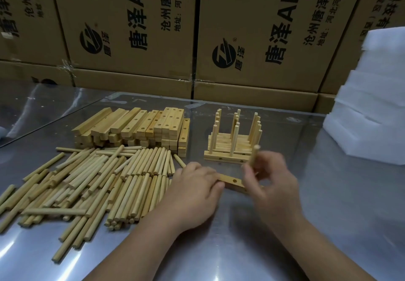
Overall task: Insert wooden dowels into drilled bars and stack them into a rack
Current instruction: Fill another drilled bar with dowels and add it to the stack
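A drilled wooden bar [232, 182] lies flat on the metal table [241, 243] between my hands. My left hand [192, 191] grips its left end, fingers curled over it. My right hand [271, 182], blurred, holds a dowel [254, 156] nearly upright over the bar's right end. Behind them stands the rack [232, 142], several bars stacked with upright dowels through them. Loose dowels [87, 184] are heaped at the left, and a stack of drilled bars [140, 127] sits behind that heap.
Cardboard boxes [135, 31] line the back edge of the table. White foam blocks [372, 110] are piled at the right. A clear plastic sheet [43, 105] lies at the back left.
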